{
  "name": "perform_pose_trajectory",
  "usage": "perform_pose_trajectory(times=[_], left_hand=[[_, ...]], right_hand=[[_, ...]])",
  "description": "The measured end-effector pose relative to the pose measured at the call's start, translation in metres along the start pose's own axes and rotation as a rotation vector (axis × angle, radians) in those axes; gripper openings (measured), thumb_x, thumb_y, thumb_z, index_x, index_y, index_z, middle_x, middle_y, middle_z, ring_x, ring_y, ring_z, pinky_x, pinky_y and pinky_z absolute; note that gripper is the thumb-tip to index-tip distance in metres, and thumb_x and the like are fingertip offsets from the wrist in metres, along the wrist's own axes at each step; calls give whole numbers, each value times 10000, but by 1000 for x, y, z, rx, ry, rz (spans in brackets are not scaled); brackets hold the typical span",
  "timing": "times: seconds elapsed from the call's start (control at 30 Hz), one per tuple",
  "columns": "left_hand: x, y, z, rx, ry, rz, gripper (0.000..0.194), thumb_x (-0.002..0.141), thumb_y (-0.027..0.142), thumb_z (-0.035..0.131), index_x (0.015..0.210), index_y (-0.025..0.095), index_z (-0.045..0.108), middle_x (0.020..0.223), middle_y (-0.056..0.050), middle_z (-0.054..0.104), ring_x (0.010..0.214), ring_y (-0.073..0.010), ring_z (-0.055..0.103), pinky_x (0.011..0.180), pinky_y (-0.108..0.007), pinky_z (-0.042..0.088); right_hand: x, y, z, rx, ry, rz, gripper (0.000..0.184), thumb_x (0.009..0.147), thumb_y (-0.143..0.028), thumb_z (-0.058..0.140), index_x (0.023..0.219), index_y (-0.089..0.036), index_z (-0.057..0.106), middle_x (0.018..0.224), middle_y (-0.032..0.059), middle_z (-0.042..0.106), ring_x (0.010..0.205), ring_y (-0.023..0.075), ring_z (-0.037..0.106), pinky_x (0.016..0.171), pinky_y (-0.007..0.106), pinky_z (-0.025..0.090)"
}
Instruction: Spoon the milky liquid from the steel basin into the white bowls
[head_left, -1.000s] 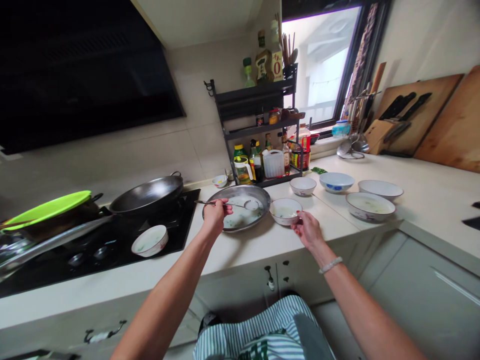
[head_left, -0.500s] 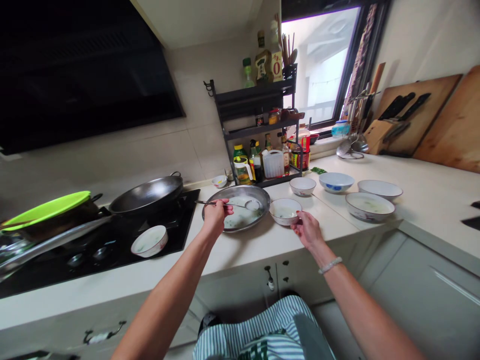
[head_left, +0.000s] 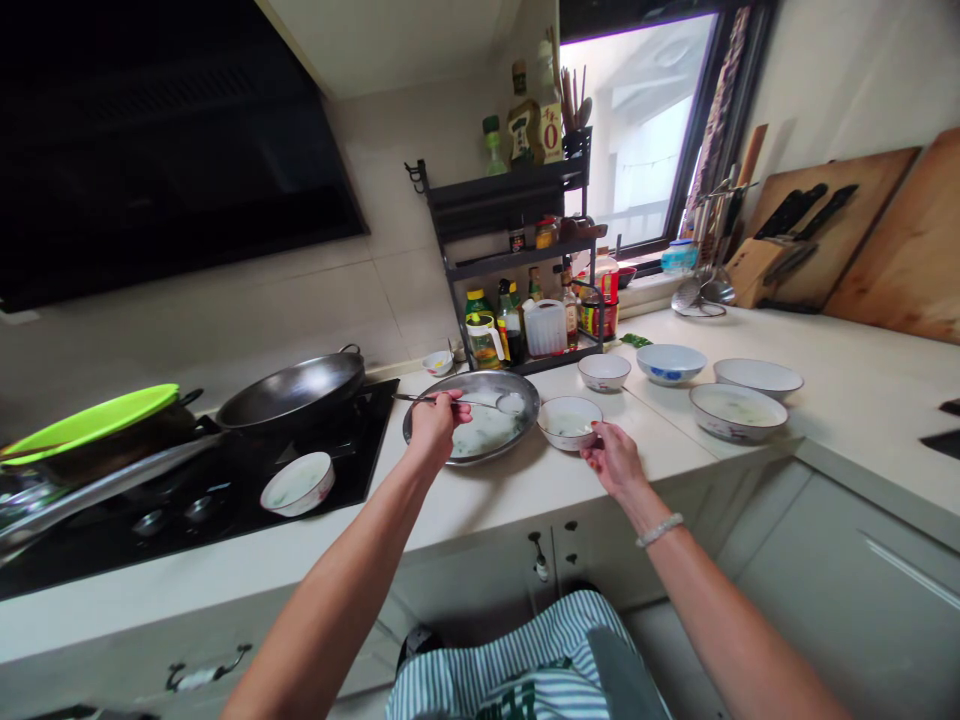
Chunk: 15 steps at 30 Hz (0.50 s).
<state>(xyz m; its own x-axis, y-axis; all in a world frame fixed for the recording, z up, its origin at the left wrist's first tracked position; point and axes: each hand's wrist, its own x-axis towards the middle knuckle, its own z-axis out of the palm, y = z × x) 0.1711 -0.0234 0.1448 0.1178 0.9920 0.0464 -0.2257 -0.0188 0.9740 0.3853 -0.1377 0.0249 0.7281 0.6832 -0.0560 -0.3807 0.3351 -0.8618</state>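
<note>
My left hand (head_left: 437, 424) is closed on the handle of a metal ladle (head_left: 486, 405). The ladle's bowl lies at the right side of a round metal basin (head_left: 535, 395), over pale soup (head_left: 484, 430) with green bits. My right hand (head_left: 613, 458) pinches the rim of a white bowl (head_left: 566, 440), which rests on the counter just right of the basin and holds a little of the same pale liquid. Farther right stands a wider white bowl (head_left: 739, 428) with more soup in it.
On the black stove (head_left: 330, 470) sit a soup-filled bowl (head_left: 298, 484), a wok (head_left: 296, 392) and a pot with a green strainer (head_left: 97, 420). Other bowls (head_left: 671, 364) stand right, near a knife block (head_left: 757, 272). Behind the basin rises a black spice rack (head_left: 510, 268).
The ladle's bowl has shifted slightly up and to the right in the basin, with my left hand moving a little too. My right hand still grips the bowl.
</note>
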Motion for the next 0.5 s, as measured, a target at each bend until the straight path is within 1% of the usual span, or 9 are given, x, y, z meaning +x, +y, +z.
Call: perform_pose_trajectory(times=[0.13,0.27,0.4,0.5], left_hand=[[-9,6,14,-19,-48,14,167,807,62,448,761,92,606,529,-35,606,436,-97,559,486,-204,476],[-20,4,31,-28,-99,59,163,829,72,448,760,105,592,523,-19,594,435,-93,558,460,-189,442],[-30,-9,45,50,-204,125,137,858,145,480,780,134,593,521,1,584,442,-118,573,459,-217,463],[-37,-24,49,140,-297,207,147,892,205,456,824,168,581,519,11,575,446,-139,577,444,-239,473]], right_hand=[[0,0,0,8,-10,-6,347,589,-388,748,772,-197,524,530,-19,559,383,107,503,329,172,266],[1,1,-1,15,-18,-11,353,593,-395,756,770,-200,519,525,-23,556,380,106,499,328,172,269],[2,2,-1,15,-8,3,372,590,-403,767,779,-202,518,526,-25,559,382,110,507,330,170,274],[2,2,-1,17,-1,6,361,583,-393,758,776,-201,521,522,-19,566,380,110,506,327,169,270]])
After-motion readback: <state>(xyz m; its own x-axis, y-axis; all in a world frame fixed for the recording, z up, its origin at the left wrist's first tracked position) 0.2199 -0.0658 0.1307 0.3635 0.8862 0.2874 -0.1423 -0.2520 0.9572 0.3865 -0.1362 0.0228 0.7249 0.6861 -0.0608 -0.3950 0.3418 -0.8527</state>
